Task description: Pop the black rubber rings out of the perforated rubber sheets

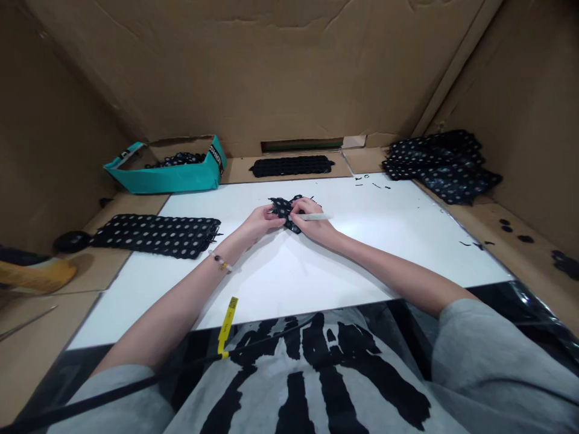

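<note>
Grey shirt with black streaked print (pixel 294 386) nearest the camera, thin black cable (pixel 181 365) with a yellow tag (pixel 227 322) crossing it.

Work in hand: small black sheet piece with pale round dots (pixel 283 208), ragged edges, mid-scene on the far half of the glossy white board (pixel 362 259). Left hand (pixel 262 222) pinches its left side; right hand (pixel 312 220) grasps a slim whitish pen-like tool (pixel 316 216) and meets the piece from the right. Tool tip hard to make out.

Step, my read: close detail work on that one piece — trimming or picking, can't tell which. Next move calls for a firm left pinch and small, controlled tool strokes; thin edges could tear.

Containers: open turquoise cardboard box (pixel 163 181), far left, holds black dotted pieces (pixel 178 159) — heaped, count unclear. Orange-and-dark rounded object (pixel 38 270) at left edge is cut off; can't say if it's a container.

Further out: long black dotted sheet (pixel 156 235) left, dark ridged strip (pixel 292 166) far centre, loose pile of black dotted sheets (pixel 446 166) far right, thin black scraps (pixel 376 185) on the board's far right.
</note>
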A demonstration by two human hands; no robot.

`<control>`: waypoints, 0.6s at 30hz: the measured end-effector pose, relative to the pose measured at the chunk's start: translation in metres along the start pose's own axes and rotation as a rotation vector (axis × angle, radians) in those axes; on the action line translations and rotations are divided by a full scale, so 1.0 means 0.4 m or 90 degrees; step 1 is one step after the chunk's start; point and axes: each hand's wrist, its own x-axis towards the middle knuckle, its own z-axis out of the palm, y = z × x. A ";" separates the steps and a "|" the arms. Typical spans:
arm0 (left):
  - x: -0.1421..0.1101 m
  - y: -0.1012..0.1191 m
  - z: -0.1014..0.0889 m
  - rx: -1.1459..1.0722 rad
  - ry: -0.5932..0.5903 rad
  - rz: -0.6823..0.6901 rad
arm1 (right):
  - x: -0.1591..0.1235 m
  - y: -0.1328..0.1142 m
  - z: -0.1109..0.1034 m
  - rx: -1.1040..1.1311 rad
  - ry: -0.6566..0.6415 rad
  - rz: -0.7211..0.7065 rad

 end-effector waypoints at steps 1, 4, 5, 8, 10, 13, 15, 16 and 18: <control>-0.001 0.000 -0.001 0.005 0.000 0.001 | 0.000 0.000 0.001 0.000 0.000 0.001; -0.001 -0.003 -0.001 0.025 0.001 0.000 | -0.003 0.001 0.003 0.009 -0.010 0.016; -0.001 -0.003 -0.002 0.030 0.004 -0.002 | -0.003 0.000 0.002 0.022 -0.021 0.032; -0.001 0.012 -0.012 0.034 0.001 -0.012 | 0.009 -0.005 -0.014 0.140 -0.073 0.107; -0.005 0.041 -0.031 0.044 -0.019 -0.009 | 0.030 -0.007 -0.043 0.265 -0.085 0.134; -0.027 0.105 -0.075 0.084 -0.042 0.007 | 0.074 0.004 -0.111 0.304 -0.017 0.119; -0.056 0.146 -0.112 0.113 -0.021 0.016 | 0.096 0.029 -0.166 0.170 0.019 0.147; -0.075 0.162 -0.133 0.138 -0.006 0.015 | 0.101 0.047 -0.193 0.064 0.028 0.163; -0.120 0.180 -0.184 0.205 0.016 0.000 | 0.099 0.086 -0.242 -0.161 -0.024 0.176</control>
